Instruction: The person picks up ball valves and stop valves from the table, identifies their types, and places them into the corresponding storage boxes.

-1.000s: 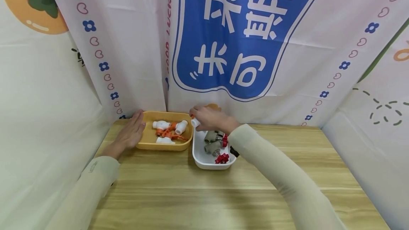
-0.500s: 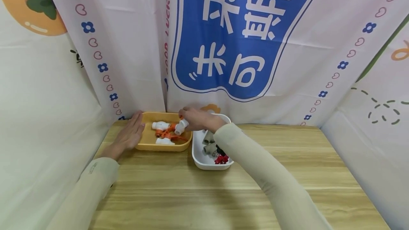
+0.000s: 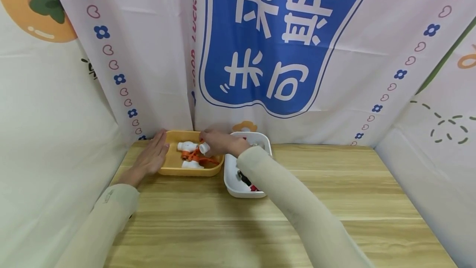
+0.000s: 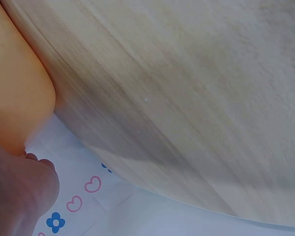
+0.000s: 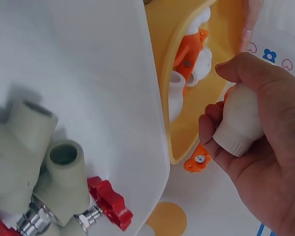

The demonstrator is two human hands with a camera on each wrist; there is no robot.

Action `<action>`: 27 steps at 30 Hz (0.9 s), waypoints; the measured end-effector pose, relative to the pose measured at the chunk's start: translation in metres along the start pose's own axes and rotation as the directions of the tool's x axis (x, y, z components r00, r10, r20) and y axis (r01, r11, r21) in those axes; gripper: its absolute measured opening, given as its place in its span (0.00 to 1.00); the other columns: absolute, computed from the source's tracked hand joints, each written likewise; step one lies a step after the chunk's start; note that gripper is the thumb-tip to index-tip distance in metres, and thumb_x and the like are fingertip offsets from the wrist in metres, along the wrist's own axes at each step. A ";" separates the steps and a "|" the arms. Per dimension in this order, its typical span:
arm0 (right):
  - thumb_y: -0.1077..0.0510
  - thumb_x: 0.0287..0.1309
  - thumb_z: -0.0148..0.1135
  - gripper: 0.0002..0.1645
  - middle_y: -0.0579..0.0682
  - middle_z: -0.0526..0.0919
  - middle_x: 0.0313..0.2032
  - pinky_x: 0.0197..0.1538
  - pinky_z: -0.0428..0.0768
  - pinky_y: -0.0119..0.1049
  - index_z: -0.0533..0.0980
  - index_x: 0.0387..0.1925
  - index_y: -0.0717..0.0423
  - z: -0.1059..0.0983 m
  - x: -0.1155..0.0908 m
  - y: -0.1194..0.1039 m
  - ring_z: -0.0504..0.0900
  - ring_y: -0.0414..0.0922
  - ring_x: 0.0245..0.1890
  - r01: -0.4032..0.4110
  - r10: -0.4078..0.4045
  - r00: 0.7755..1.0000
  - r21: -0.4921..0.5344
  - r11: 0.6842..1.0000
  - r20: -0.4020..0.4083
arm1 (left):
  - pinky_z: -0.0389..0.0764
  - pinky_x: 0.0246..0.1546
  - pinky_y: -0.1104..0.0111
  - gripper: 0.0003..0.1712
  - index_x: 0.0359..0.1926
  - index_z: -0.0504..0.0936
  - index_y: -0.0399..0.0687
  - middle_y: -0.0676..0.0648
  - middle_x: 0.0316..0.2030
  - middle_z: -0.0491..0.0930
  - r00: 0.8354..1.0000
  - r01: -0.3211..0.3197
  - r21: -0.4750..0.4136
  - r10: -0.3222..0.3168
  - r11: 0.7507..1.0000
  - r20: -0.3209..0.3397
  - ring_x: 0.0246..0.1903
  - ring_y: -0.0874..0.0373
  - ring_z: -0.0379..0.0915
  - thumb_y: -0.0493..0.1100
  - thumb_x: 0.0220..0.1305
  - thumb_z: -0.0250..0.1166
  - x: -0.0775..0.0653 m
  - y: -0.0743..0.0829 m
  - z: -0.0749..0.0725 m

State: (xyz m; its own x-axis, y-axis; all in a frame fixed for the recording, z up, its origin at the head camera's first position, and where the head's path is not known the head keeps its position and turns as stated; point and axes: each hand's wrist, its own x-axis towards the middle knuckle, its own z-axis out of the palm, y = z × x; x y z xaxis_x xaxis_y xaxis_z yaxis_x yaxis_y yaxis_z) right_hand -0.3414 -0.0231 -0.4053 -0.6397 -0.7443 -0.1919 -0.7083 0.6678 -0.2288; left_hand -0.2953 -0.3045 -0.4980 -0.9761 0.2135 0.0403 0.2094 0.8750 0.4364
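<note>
My right hand (image 3: 219,142) grips a white plastic ball valve (image 5: 241,115) over the right part of the yellow tray (image 3: 174,172). The valve's orange handle (image 5: 199,160) sticks out past the fingers. Inside that tray lie more white ball valves (image 3: 187,146) with orange handles. My left hand (image 3: 151,156) rests against the tray's left side, its fingers straight. Right of the yellow tray stands a white tray (image 3: 232,187); it holds grey-green valves (image 5: 69,172) with red wheel handles (image 5: 110,201), partly hidden by my right forearm in the head view.
Both trays stand side by side on a wood-grain table (image 3: 186,218), close to the printed cloth (image 3: 160,73) at the back. Cloth walls also close off the left and right sides. The tray rims nearly touch.
My right hand has moved left with the ball valve, from above the white tray's edge to over the yellow tray. The left hand has stayed at the yellow tray's side.
</note>
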 end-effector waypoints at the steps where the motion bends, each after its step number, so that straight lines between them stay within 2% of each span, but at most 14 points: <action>1: 0.51 0.69 0.71 0.34 0.49 0.79 0.63 0.63 0.81 0.35 0.73 0.71 0.54 0.002 0.002 -0.001 0.78 0.44 0.56 0.004 -0.004 1.000 0.000 1.000 0.000 | 0.36 0.82 0.43 0.40 0.83 0.33 0.31 0.34 0.84 0.29 1.000 -0.002 0.001 0.002 1.000 0.000 0.83 0.35 0.26 0.55 0.86 0.25 0.000 0.000 0.000; 8: 0.50 0.69 0.71 0.34 0.51 0.79 0.65 0.68 0.78 0.36 0.73 0.72 0.55 0.011 0.010 -0.006 0.77 0.44 0.60 0.000 0.000 1.000 -0.005 1.000 0.000 | 0.36 0.82 0.43 0.40 0.83 0.33 0.32 0.34 0.84 0.28 1.000 -0.003 0.004 0.003 1.000 0.005 0.83 0.35 0.26 0.56 0.86 0.25 -0.001 0.000 -0.001; 13: 0.47 0.69 0.71 0.38 0.51 0.78 0.65 0.68 0.78 0.35 0.70 0.74 0.55 0.016 0.013 -0.007 0.78 0.45 0.58 -0.009 0.009 1.000 -0.012 1.000 0.000 | 0.36 0.82 0.43 0.39 0.83 0.32 0.32 0.34 0.84 0.28 1.000 0.006 0.016 -0.006 1.000 0.010 0.83 0.35 0.26 0.55 0.86 0.25 0.001 0.001 0.000; 21: 0.41 0.69 0.70 0.42 0.51 0.73 0.69 0.68 0.79 0.40 0.68 0.77 0.48 0.006 0.006 -0.005 0.75 0.45 0.59 -0.073 0.074 0.995 0.017 0.997 -0.066 | 0.34 0.83 0.43 0.39 0.83 0.31 0.32 0.34 0.84 0.27 1.000 0.001 0.012 -0.001 1.000 0.017 0.83 0.36 0.25 0.54 0.86 0.25 0.003 0.004 -0.002; 27: 0.39 0.72 0.66 0.41 0.52 0.71 0.73 0.71 0.78 0.43 0.66 0.79 0.48 0.002 0.002 0.000 0.74 0.46 0.66 -0.060 0.061 0.995 0.007 0.998 -0.073 | 0.34 0.82 0.43 0.39 0.83 0.31 0.33 0.34 0.84 0.26 1.000 0.010 0.019 -0.011 1.000 0.022 0.83 0.36 0.24 0.55 0.86 0.24 0.001 0.002 -0.001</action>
State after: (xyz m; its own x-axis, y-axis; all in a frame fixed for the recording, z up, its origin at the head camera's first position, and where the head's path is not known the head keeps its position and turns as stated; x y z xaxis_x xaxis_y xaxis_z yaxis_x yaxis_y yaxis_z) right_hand -0.3418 -0.0249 -0.4076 -0.7017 -0.6996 -0.1349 -0.6663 0.7114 -0.2235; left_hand -0.2957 -0.3032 -0.4959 -0.9768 0.2136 0.0155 0.2002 0.8852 0.4199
